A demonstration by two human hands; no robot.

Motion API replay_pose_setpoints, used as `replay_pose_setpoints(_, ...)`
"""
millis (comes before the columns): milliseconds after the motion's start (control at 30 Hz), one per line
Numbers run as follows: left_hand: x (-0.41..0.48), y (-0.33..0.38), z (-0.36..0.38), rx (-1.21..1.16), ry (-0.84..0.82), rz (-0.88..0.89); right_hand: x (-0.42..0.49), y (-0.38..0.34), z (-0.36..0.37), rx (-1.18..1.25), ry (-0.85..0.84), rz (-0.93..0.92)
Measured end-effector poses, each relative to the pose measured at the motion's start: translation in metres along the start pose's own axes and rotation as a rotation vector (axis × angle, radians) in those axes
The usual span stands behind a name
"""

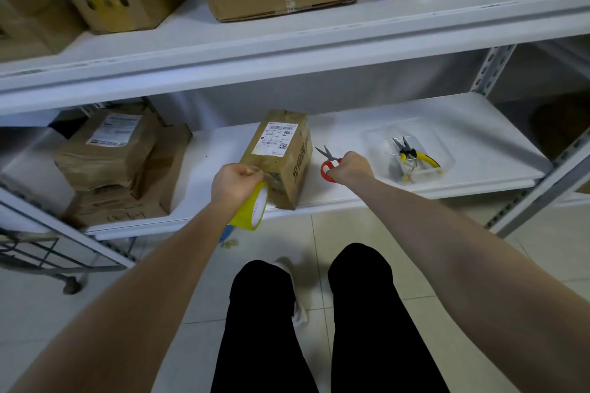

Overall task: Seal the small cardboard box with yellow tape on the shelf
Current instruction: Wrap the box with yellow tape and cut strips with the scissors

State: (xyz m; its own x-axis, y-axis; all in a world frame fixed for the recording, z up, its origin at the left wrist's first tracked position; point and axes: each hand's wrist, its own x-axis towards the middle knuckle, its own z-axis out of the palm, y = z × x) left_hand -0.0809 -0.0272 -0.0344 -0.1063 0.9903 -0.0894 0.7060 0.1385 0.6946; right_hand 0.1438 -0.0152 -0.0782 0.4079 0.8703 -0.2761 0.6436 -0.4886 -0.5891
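**Single head-worn view, aimed at the box**

One wide-angle camera on the head looks forward and down at the box [281, 156], which sits near, just above frame centre. Above and behind the box, a higher shelf [287, 51] fills the top of the frame. Below the box lie floor tiles [319, 233] and the wearer's legs [367, 313]. Both arms [143, 281] run in from the lower corners toward the box.

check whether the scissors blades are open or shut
Open. The scissors show two blade tips spread apart in a narrow V, while the right hand grips the red handles.
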Motion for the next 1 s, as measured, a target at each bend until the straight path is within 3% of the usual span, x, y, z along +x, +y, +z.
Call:
replay_pose_setpoints(233, 0.001, 0.001, 0.0, -0.071, 0.043, 0.005, 0.005, -0.005, 0.015, -0.177, -0.144, -0.046)
replay_pose_setpoints(367, 0.001, 0.001, 0.001, -0.059, 0.01, 0.002, 0.007, -0.003, 0.019, -0.147, -0.202, -0.068)
replay_pose_setpoints(500, -0.004, -0.001, 0.003, -0.04, -0.038, -0.011, 0.0, -0.015, 0.02, 0.042, 0.046, -0.191)
replay_pose_setpoints(600, -0.007, -0.004, 0.003, -0.077, -0.068, 0.007, -0.016, -0.044, 0.015, 0.213, 0.195, -0.465)
replay_pose_setpoints(733, -0.01, -0.006, 0.0, -0.162, -0.078, 0.033, -0.041, -0.076, 0.009, 0.292, 0.026, -0.681)
replay_pose_setpoints(900, -0.015, -0.007, -0.011, -0.253, -0.021, 0.079, -0.057, -0.076, 0.022, 0.245, -0.338, -0.688)
replay_pose_setpoints(1000, -0.02, -0.002, -0.013, -0.237, -0.013, 0.09, -0.063, -0.071, 0.023, 0.415, -0.346, -0.673)
